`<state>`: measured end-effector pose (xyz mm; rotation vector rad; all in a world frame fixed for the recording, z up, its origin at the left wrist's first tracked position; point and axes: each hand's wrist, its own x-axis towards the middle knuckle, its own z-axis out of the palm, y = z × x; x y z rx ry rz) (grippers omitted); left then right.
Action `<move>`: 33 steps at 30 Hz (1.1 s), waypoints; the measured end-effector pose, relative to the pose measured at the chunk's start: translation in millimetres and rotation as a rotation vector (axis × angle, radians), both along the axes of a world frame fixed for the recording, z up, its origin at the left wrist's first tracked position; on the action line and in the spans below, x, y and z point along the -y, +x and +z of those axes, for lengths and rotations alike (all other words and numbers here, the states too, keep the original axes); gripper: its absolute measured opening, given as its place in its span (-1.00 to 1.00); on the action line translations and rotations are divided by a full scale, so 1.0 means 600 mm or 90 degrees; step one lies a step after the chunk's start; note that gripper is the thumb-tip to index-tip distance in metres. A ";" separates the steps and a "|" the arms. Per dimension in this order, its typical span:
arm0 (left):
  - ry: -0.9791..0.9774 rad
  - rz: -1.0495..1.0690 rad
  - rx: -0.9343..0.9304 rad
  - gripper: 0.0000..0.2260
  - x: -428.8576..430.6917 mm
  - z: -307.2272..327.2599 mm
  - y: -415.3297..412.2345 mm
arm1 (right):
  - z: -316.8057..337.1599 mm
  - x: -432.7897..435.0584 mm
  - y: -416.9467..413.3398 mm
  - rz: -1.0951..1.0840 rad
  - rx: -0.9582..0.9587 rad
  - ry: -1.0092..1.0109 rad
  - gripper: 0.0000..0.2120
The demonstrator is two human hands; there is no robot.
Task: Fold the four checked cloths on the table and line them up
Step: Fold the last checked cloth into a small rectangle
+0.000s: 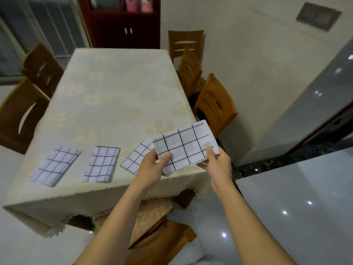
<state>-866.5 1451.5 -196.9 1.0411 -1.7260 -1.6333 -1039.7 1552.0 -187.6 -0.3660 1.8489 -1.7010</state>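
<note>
Three folded white cloths with black check lines lie in a row near the table's front edge: one at the left [55, 165], one in the middle [102, 164], one at the right [136, 157], partly hidden by my left hand. A fourth folded checked cloth [185, 146] is held above the table's front right corner. My left hand [154, 165] pinches its near left edge, thumb on top. My right hand [216, 162] pinches its near right edge.
The table [114, 96] wears a cream patterned tablecloth. Wooden chairs stand at the left [21, 115], right [212, 104] and far end [185, 43], and another chair [158, 238] is tucked under the near edge. A dark cabinet [124, 23] stands behind.
</note>
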 end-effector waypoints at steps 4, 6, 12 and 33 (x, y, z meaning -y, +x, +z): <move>0.021 0.048 0.058 -0.80 0.016 -0.063 -0.037 | -0.059 0.044 -0.032 0.012 0.291 -0.028 -0.79; 0.062 0.063 0.081 -0.79 0.018 -0.094 -0.066 | -0.095 0.067 -0.054 0.028 0.341 -0.002 -0.80; 0.175 0.149 0.157 -0.79 0.022 -0.181 -0.152 | -0.197 0.132 -0.169 0.109 0.295 0.100 -0.71; 0.029 0.453 0.492 -0.54 0.002 -0.280 -0.273 | -0.303 0.196 -0.299 0.387 -0.478 0.356 -0.47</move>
